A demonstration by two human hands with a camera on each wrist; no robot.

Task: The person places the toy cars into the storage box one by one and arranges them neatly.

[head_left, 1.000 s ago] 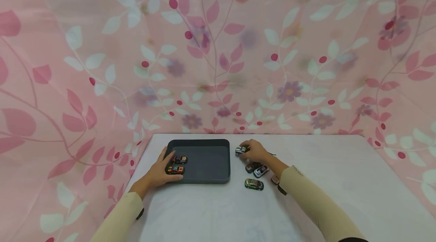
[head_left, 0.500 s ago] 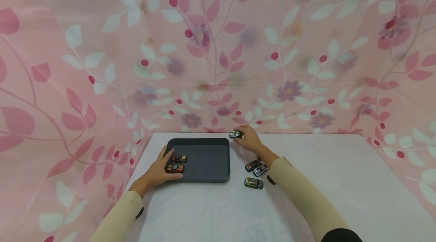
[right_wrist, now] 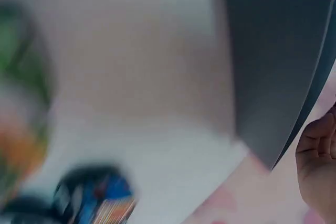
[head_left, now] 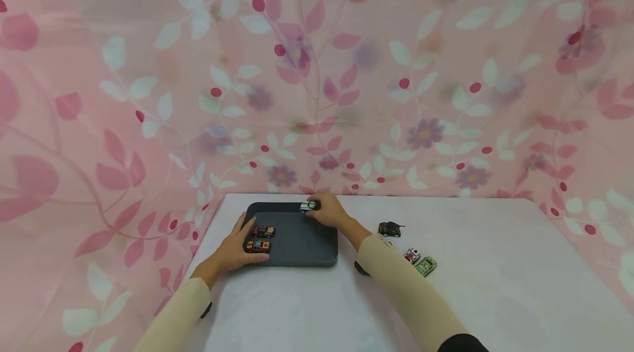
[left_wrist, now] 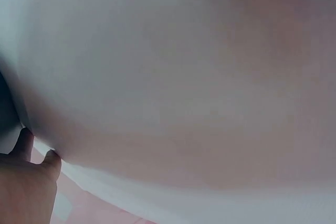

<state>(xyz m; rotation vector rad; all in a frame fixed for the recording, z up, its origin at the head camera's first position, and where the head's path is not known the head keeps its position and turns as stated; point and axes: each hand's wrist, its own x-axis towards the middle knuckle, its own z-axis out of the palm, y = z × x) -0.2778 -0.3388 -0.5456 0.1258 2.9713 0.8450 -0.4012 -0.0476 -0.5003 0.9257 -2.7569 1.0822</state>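
Observation:
In the head view a dark grey tray [head_left: 302,242] lies on the white-covered table. My left hand [head_left: 229,252] rests at its left side, fingers and thumb spread over the rim. Two colourful toy cars, a dark one [head_left: 264,231] and a red-orange one [head_left: 258,246], sit in the tray close by that hand. Above the tray's far wall, my right hand [head_left: 329,211] pinches a white-and-green toy car [head_left: 308,205] between thumb and fingers. The right wrist view catches part of this hand [right_wrist: 319,169] beyond the tray's outer wall [right_wrist: 278,61]; the held car is hidden there.
Right of the tray stand a dark toy vehicle with a thin rod [head_left: 390,229], a red-and-white toy car [head_left: 411,256] and a green one [head_left: 426,266]. My right sleeve [head_left: 406,280] covers others. Floral pink cloth [head_left: 446,121] hangs behind the table.
My right hand lifted the white-and-green toy car off the table right of the tray and carried it left, over the tray's far wall. My left hand stayed at the tray's left side.

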